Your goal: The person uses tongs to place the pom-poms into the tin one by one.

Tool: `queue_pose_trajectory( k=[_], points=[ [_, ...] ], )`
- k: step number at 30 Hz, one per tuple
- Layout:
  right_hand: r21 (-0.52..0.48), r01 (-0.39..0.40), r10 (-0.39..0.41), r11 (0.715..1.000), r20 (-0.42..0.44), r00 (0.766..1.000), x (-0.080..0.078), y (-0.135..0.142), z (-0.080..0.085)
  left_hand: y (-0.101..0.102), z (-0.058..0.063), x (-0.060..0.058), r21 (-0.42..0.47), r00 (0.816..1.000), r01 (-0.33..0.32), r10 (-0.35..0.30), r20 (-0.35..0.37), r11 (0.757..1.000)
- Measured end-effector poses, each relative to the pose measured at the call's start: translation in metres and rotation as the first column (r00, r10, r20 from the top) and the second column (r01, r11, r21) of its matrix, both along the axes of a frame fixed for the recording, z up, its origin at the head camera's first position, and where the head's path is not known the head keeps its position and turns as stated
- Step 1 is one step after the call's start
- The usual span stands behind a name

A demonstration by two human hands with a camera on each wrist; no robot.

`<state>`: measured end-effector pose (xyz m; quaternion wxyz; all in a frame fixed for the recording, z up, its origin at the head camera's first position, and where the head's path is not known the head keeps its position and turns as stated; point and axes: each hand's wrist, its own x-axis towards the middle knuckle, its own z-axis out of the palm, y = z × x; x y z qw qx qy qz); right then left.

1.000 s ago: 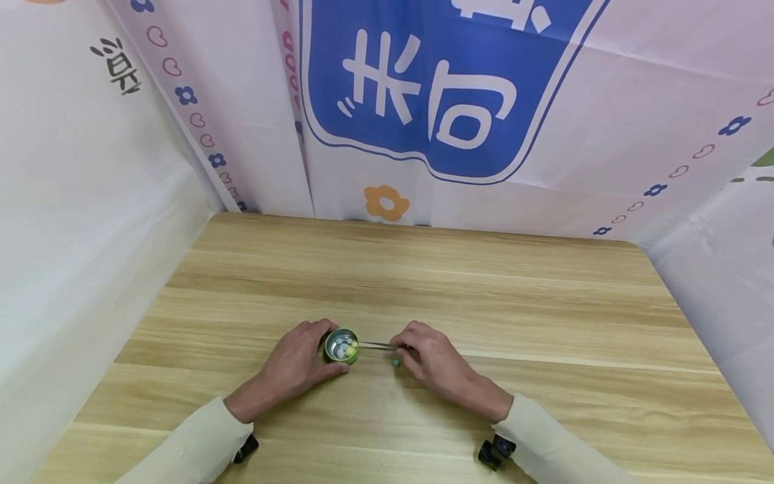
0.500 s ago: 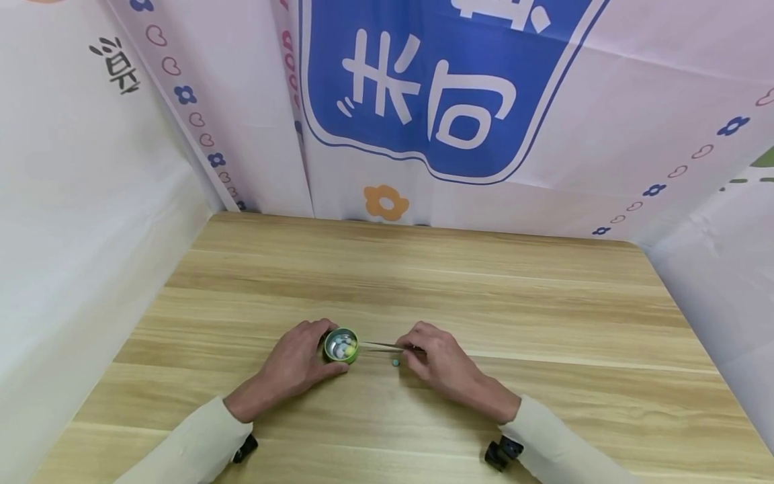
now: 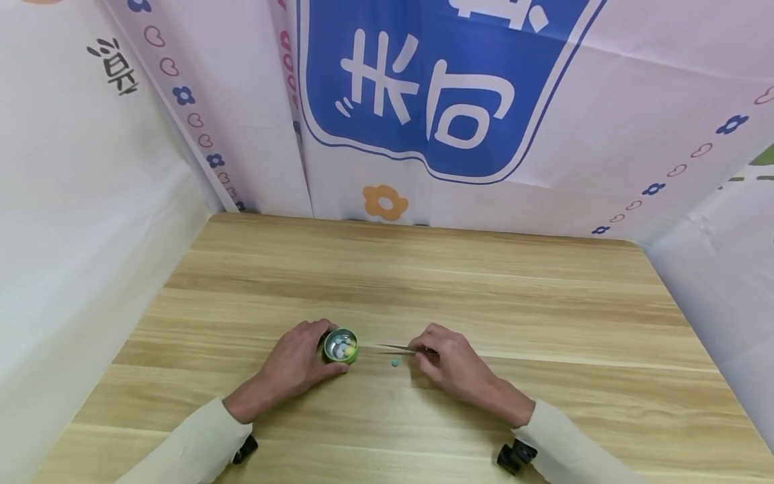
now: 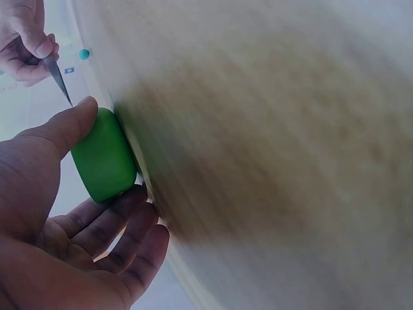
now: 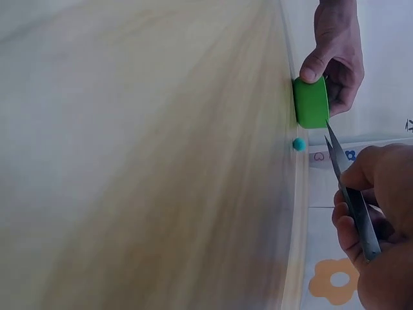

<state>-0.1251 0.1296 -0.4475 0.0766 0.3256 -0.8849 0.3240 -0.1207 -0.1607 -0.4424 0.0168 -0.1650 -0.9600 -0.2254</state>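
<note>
My left hand [image 3: 296, 359] grips a small round green tin [image 4: 103, 155] between thumb and fingers as it stands on the table. Several pale blue, white and yellow beads [image 3: 345, 348] lie inside the tin. Pointed metal tweezers [image 5: 353, 200] are pinched in my right hand [image 3: 450, 363], their two tips slightly apart with nothing between them. The tips point left toward the tin, a short gap away in the head view. One small teal bead [image 3: 395, 362] sits on the table between the tin and my right hand, just nearer to me than the tweezer tips.
The wood-grain table [image 3: 423, 282] spreads around both hands. Printed white cloth [image 3: 544, 202] with a blue sign hangs at the table's back edge, and pale cloth walls [image 3: 91, 235] stand on either side. A black wrist camera [image 3: 517, 457] is strapped at the right sleeve.
My right hand has drawn back to the right with the tweezers, whose tips have come away from the tin. The left hand, the tin and the teal bead have stayed put.
</note>
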Motion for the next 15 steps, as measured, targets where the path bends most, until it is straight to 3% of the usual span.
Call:
queue_pose_trajectory(
  k=[15],
  points=[
    [0.011,-0.001,0.0,1.0,0.031,1.0,0.0031,0.0098,-0.0025,-0.0007,0.0001,0.0006,0.001,1.0,-0.002,0.002,-0.001,1.0]
  ],
)
